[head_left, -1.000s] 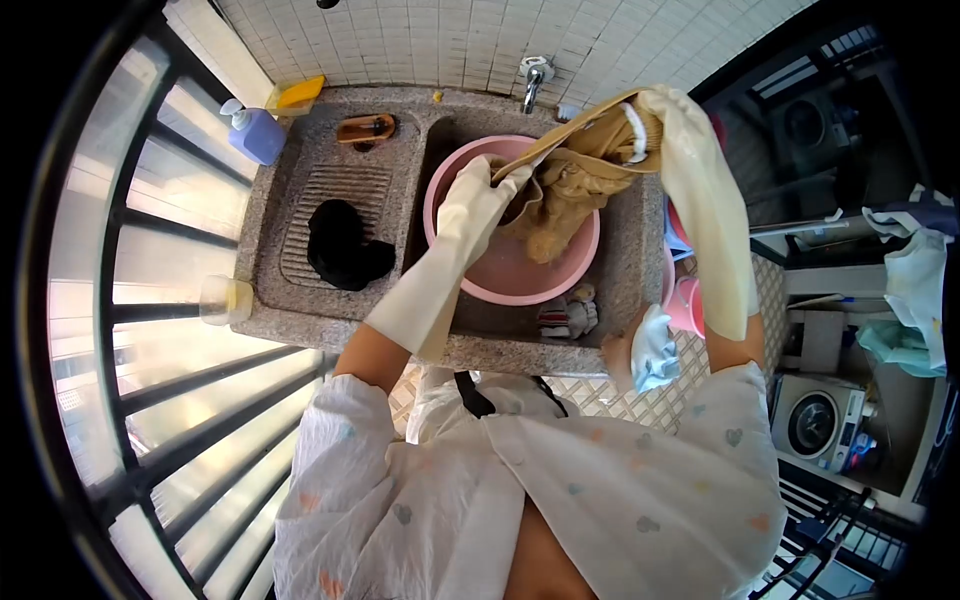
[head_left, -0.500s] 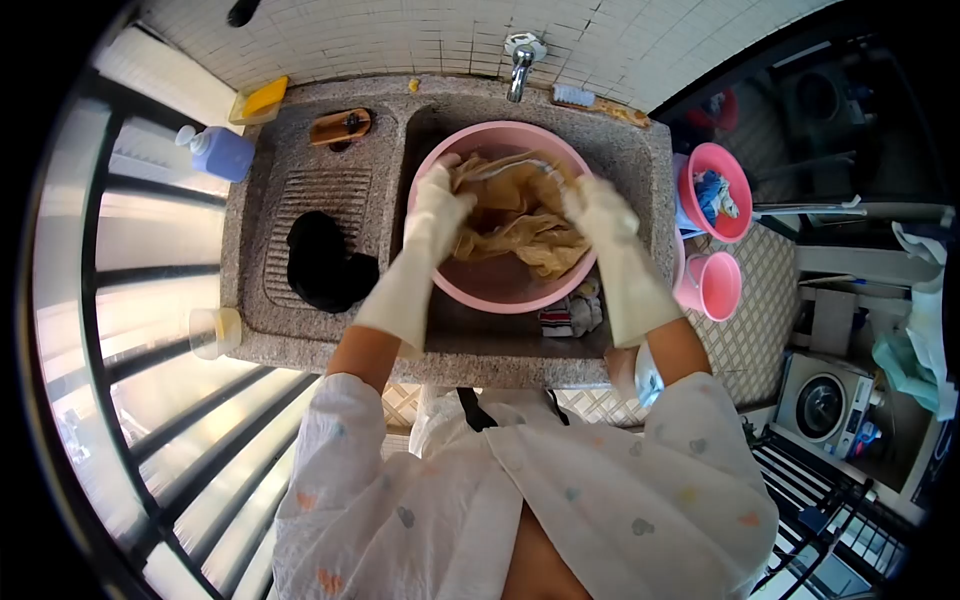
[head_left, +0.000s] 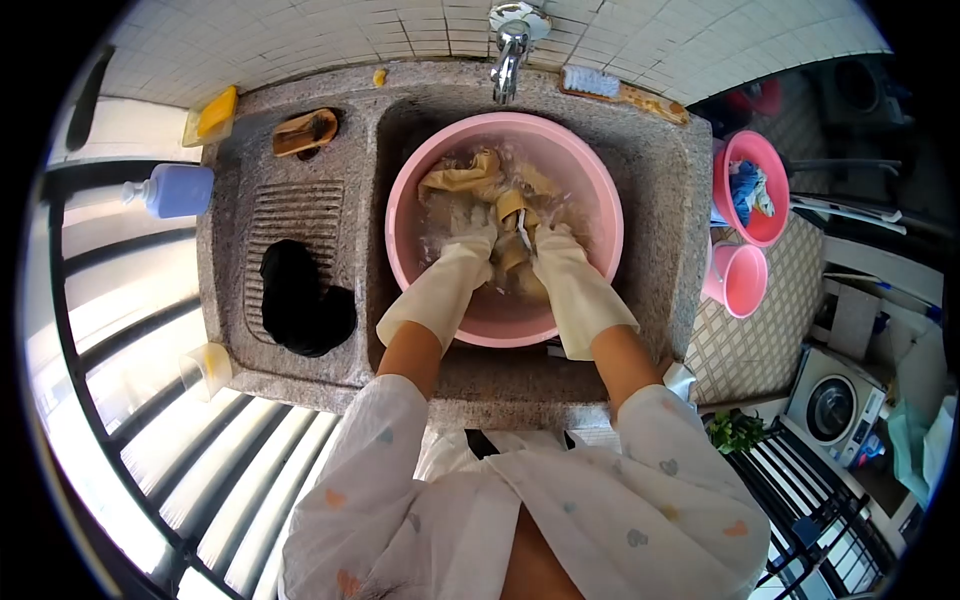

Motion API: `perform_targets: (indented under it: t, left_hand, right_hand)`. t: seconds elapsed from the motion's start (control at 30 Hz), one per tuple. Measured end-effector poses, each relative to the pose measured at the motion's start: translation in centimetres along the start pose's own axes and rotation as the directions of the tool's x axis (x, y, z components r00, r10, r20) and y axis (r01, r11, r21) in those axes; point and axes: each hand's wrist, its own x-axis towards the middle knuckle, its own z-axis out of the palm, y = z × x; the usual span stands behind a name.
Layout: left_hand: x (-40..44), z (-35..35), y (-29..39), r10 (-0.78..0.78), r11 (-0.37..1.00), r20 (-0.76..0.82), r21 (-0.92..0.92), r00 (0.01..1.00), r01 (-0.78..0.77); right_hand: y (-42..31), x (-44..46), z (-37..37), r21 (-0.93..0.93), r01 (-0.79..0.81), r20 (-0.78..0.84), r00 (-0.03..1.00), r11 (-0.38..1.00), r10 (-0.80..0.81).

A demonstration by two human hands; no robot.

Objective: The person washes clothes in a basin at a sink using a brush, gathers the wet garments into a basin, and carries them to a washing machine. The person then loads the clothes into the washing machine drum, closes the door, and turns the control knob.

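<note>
A pink basin of cloudy water stands in the right-hand bowl of the stone sink. In it lies a soaked tan garment, partly under water. My left hand, in a cream rubber glove, is low in the basin at the garment's left side. On the other side of a raised fold is my right hand, gloved the same way. The fingers of both hands are hidden by water and cloth, so their grip does not show.
A black cloth lies on the ribbed washboard at left. Around the sink are a tap, a brush, a wooden brush, a soap bottle and a yellow sponge. Pink tubs stand at right.
The tan garment was held up over the basin, then lowered, and is now in the water. Both hands have come down into the basin, closer together. The camera view has shifted.
</note>
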Motion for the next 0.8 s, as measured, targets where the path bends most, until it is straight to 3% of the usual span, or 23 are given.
perform_targets:
  t: [0.23,0.3,0.4,0.43,0.47,0.5,0.53,0.6,0.67,0.73,0.8]
  left_hand:
    - [2.6,4.4,-0.8,0.031,0.998,0.051,-0.053,0.998,-0.028]
    - [2.2,4.1,-2.1,0.081,0.992,0.037,-0.096,0.996,-0.078]
    - [0.0,0.2,-4.8,0.168,0.982,-0.097,-0.073,0.981,-0.176]
    - [-1.2,-0.9,-5.5,0.197,0.977,-0.142,-0.049,0.97,-0.205]
    - [-1.7,-1.2,-5.3,0.121,0.971,-0.132,-0.189,0.984,-0.145]
    - [-2.2,-1.5,-5.2,0.045,0.942,-0.121,-0.325,0.992,-0.083]
    - [-3.5,-2.5,-5.9,0.016,0.919,-0.134,-0.388,0.991,-0.067]
    - [-7.0,-5.0,-6.7,0.004,0.901,-0.157,-0.428,0.988,-0.072]
    - [-10.5,-8.8,-7.5,0.008,0.903,-0.191,-0.42,0.981,-0.09]
    - [-14.4,-12.9,-8.0,0.006,0.903,-0.229,-0.417,0.974,-0.104]
    - [-19.8,-17.0,-7.1,-0.081,0.758,-0.391,-0.622,0.917,-0.198]
  right_hand:
    - [-0.3,1.8,0.6,0.149,-0.025,0.02,1.0,0.989,0.022]
    - [-0.2,2.8,0.5,0.307,-0.075,0.032,0.997,0.949,0.068]
    - [-0.4,-0.1,-4.1,0.653,-0.186,0.042,0.977,0.734,0.21]
    - [0.0,-2.3,-6.0,0.587,-0.152,-0.061,0.971,0.796,0.231]
    - [-0.9,-5.4,-9.0,0.546,-0.196,-0.076,0.957,0.815,0.281]
    - [0.6,-6.0,-10.8,0.126,0.072,-0.146,0.988,0.989,-0.053]
    - [1.4,-6.8,-11.8,0.202,0.135,-0.273,0.959,0.97,-0.076]
    - [1.7,-9.9,-14.0,0.56,0.302,-0.379,0.921,0.772,-0.085]
    - [1.0,-13.9,-18.0,0.686,0.268,-0.264,0.958,0.676,-0.113]
    - [1.2,-15.5,-20.5,0.687,0.302,-0.328,0.941,0.661,-0.09]
    - [1.3,-18.4,-23.6,0.639,0.444,-0.497,0.861,0.628,-0.103]
